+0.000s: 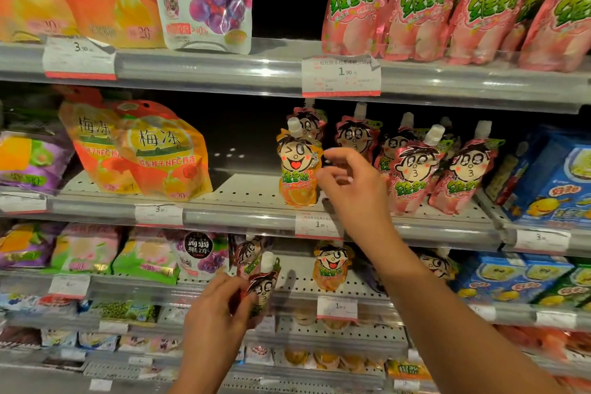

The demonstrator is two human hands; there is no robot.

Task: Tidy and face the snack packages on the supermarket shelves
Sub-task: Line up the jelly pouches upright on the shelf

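Orange pouch [297, 166] upright beside right hand [353, 182], left hand [217, 313] holding red pouch [260, 289]

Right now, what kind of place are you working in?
Most likely a supermarket snack aisle: tiered shelves, price tags on the rails, rows of spouted jelly pouches.

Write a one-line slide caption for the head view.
Facing jelly pouches: right hand reaches beside the orange spouted pouch on the middle shelf while left hand holds a red pouch.
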